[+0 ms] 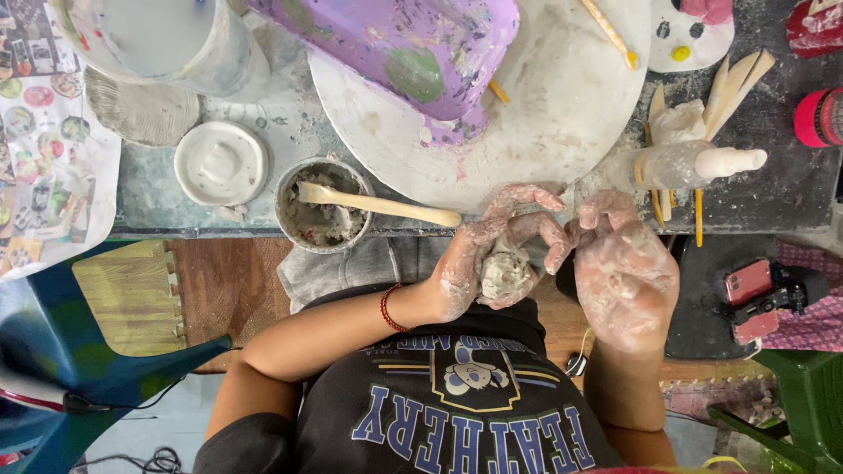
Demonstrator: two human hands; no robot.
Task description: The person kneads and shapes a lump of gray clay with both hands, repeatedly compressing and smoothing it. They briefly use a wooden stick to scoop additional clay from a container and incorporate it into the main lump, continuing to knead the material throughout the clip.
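Clay lump (505,274) is sitting in the left hand (479,263), fingers curling closed around it, just near of the table edge (219,230). Right hand (625,272) is hovering beside it, fingers loosely bent, gripping nothing, fingertips touching the left's. Lump is looking soft, wet, slippery, so cup it from below. Roughly round; no clear long axis or pointing end. Small bowl (320,204) with wooden stick (378,204) is sitting left.
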